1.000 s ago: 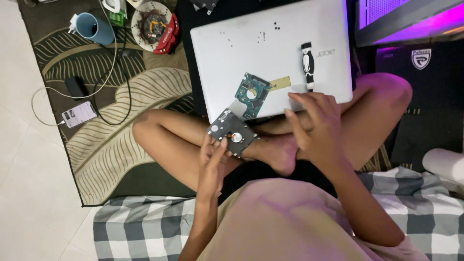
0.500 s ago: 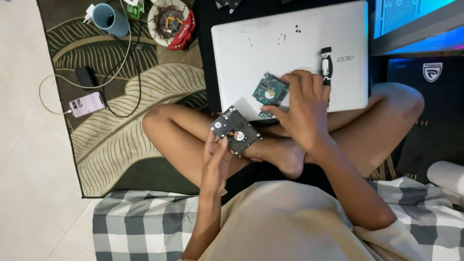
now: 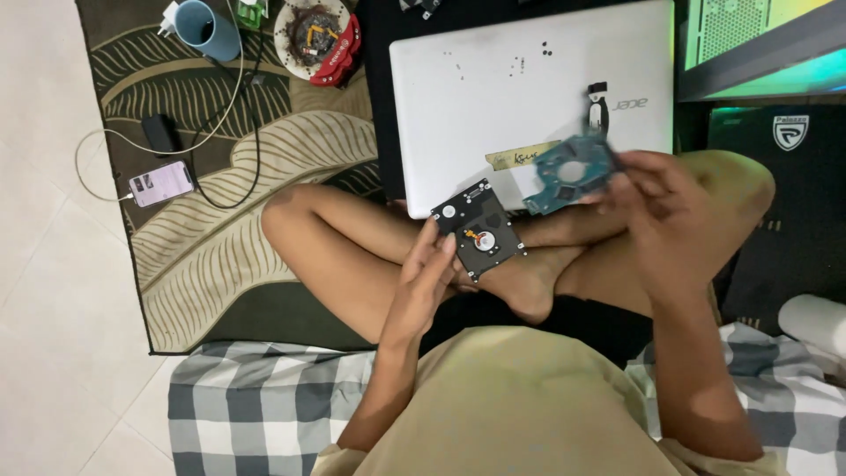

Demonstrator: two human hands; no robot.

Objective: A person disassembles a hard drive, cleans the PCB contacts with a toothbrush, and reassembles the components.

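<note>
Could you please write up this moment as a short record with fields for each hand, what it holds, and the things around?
left hand: holds a black hard drive over the crossed legs
right hand: holds a blue-green circuit board, lifted, blurred
behind: closed white laptop
on the patterned rug: phone on a cable, blue mug
near edge: checked cloth

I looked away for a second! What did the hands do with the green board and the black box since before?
The right hand took hold of the green circuit board that lay on the white laptop and lifted it off, so it is now in the air. The left hand kept holding the black hard drive over the crossed legs. The laptop, the phone and the blue cup stayed put.
</note>
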